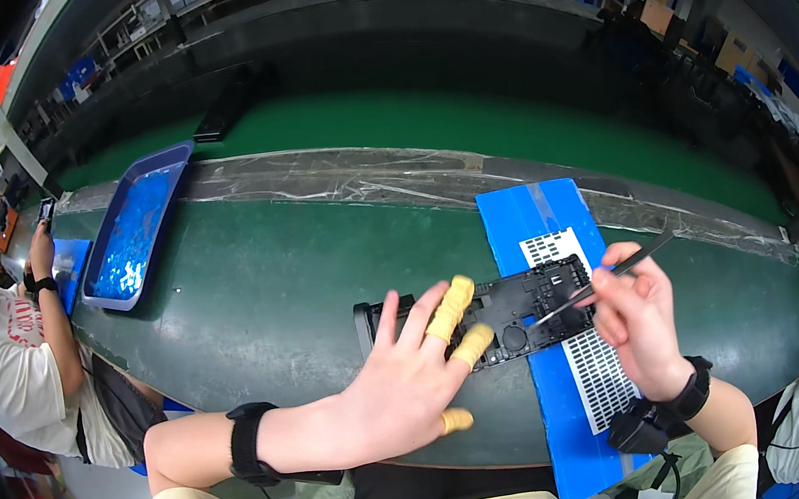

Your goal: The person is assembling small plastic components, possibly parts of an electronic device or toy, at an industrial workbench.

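A black plastic housing (510,321) with moulded ribs and openings lies across a blue board and the green table. My left hand (402,380) reaches over the housing's left part, fingers spread; yellow finger cots cover the thumb and two fingers. Its fingertips rest on or just over the housing; exact contact is hard to tell. Pinched in my right hand (638,309) is a pair of dark tweezers (644,254), slanting down to the left. Their pale tip is at the housing's surface, beside a small blue-looking opening. Whether the tip holds anything is too small to see.
Under the housing, the blue board (526,215) carries a white sheet (600,379) of small black stickers. A blue tray (139,228) with shiny blue contents stands at the table's far left. Clear film covers the table's far edge (330,178). At left, a person (29,349) holds up a phone-like device.
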The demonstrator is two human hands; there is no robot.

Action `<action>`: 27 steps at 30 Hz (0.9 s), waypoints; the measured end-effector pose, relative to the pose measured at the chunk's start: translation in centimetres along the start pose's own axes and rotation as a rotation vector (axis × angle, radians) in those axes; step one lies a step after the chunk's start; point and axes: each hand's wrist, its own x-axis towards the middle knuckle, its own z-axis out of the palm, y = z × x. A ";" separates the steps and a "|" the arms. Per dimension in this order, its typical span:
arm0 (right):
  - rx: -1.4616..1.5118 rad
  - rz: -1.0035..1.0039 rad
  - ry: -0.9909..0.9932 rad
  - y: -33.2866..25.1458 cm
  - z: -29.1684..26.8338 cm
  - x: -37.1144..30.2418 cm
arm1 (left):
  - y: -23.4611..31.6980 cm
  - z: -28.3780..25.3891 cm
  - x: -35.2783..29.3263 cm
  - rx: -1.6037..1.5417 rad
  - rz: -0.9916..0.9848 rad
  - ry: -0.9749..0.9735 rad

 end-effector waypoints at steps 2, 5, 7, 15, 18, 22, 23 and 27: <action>-0.041 0.000 -0.039 0.7 0.9 -0.1 | -0.2 0.0 0.4 0.144 -0.147 0.113; -0.082 -0.025 -0.055 1.6 1.6 0.4 | -1.2 0.3 0.6 0.061 -0.208 0.098; -0.089 -0.041 -0.092 2.0 1.6 0.7 | -0.7 0.0 0.8 0.062 -0.236 0.058; -0.142 -0.175 -0.136 3.9 1.6 1.6 | -0.7 -1.1 2.0 0.001 -0.323 -0.308; -0.186 -0.224 -0.147 4.1 1.5 1.7 | -1.2 -0.6 1.8 -0.086 -0.149 -0.019; -0.298 -0.324 -0.170 4.3 1.5 1.5 | -1.7 0.1 2.4 -0.242 -0.085 -0.017; -0.270 -0.304 -0.177 4.4 1.4 1.5 | -1.7 0.2 2.5 -0.288 -0.105 -0.005; -0.242 -0.209 -0.153 4.5 1.4 1.7 | -1.8 0.5 2.6 -0.335 -0.155 -0.043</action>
